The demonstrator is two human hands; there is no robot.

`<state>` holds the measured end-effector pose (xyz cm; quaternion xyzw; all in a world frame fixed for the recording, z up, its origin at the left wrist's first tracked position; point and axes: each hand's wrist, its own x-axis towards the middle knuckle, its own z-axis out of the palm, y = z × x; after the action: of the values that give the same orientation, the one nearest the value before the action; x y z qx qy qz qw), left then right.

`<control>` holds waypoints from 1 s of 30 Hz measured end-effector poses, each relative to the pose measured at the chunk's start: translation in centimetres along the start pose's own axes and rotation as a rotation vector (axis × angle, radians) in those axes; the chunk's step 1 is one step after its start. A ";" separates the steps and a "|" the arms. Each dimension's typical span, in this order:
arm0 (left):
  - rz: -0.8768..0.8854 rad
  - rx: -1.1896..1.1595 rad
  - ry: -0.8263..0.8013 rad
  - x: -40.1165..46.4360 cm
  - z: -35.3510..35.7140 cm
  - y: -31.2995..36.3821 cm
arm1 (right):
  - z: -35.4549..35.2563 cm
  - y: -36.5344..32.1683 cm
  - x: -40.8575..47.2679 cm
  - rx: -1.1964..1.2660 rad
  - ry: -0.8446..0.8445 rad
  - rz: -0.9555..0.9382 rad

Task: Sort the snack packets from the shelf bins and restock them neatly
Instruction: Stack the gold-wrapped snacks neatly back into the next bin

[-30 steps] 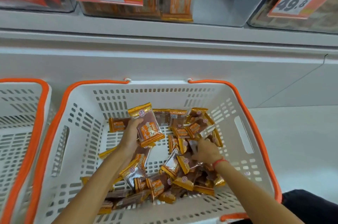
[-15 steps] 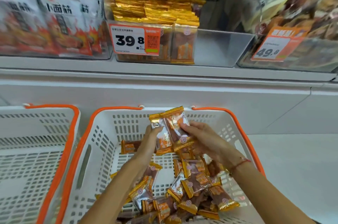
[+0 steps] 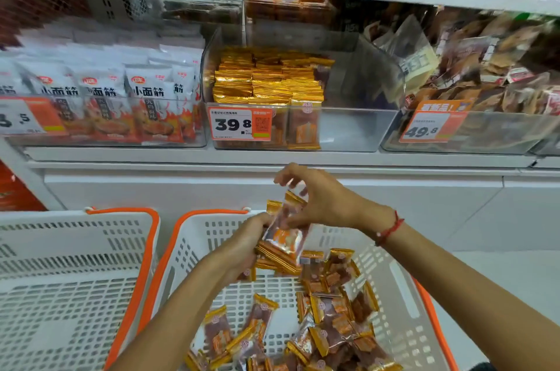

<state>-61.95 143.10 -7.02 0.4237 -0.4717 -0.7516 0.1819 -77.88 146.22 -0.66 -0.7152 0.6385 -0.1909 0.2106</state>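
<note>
My left hand (image 3: 242, 246) grips a small stack of gold-edged brown snack packets (image 3: 283, 238) above the white basket with orange rim (image 3: 194, 237). Over the top of that stack my right hand (image 3: 318, 200) hovers, thumb and a finger touching the packets' upper edge, the other fingers spread. Several more of these packets (image 3: 330, 307) lie loose in the basket. On the shelf above stands a clear bin (image 3: 357, 128); its left half is filled with neat rows of the same packets (image 3: 266, 79), its right half is bare.
A second white basket (image 3: 69, 273) stands to the left. White and red noodle-snack bags (image 3: 121, 97) fill the left shelf bin, and brown mixed packets (image 3: 485, 73) fill the right one. Price tags (image 3: 239, 123) hang on the bin fronts. A white shelf ledge runs just above my hands.
Both hands rose out of the basket with the packets. My right hand brought a packet to the left hand's stack. The view tilted up to show the shelf bins.
</note>
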 end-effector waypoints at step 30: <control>0.649 1.618 0.425 8.3 1.1 18.4 | -15.2 7.9 13.3 0.273 0.596 0.379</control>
<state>-69.96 129.14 5.20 0.3982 -0.9101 -0.0068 0.1146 -91.23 131.34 7.85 -0.4627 0.7616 -0.4315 0.1405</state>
